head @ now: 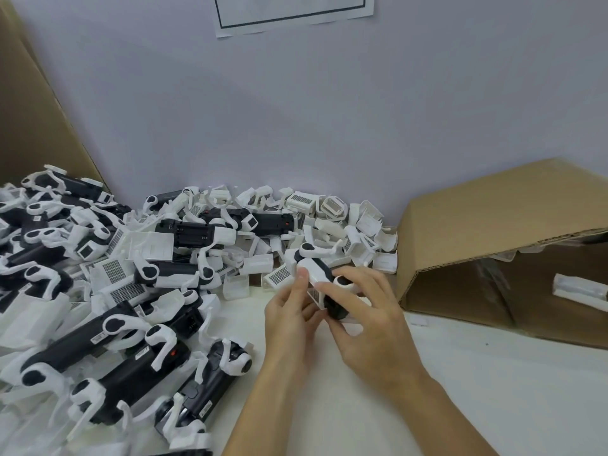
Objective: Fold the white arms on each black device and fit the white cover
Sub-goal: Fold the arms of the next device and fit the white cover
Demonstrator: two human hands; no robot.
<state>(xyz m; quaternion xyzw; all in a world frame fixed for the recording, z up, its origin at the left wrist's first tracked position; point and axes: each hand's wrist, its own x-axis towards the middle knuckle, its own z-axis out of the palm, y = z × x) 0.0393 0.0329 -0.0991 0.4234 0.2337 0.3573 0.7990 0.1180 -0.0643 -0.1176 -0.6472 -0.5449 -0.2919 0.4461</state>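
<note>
- One black device (329, 287) is held above the white table (460, 390), in front of the heap of unfinished devices (108, 307) and loose white covers (332, 222).
- The left hand (289, 311) grips its near side, thumb pressed on top.
- The right hand (368, 311) is curled around its near end.
- A white arm (320, 250) is seen projecting at the far end; folding is judged unfinished.
- Next, that arm should be folded flat and a cover taken from the heap.

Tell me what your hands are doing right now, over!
Left hand and right hand both grip one black device above the table. White cover going on. Nothing in the way; pile of devices waits left.
</note>
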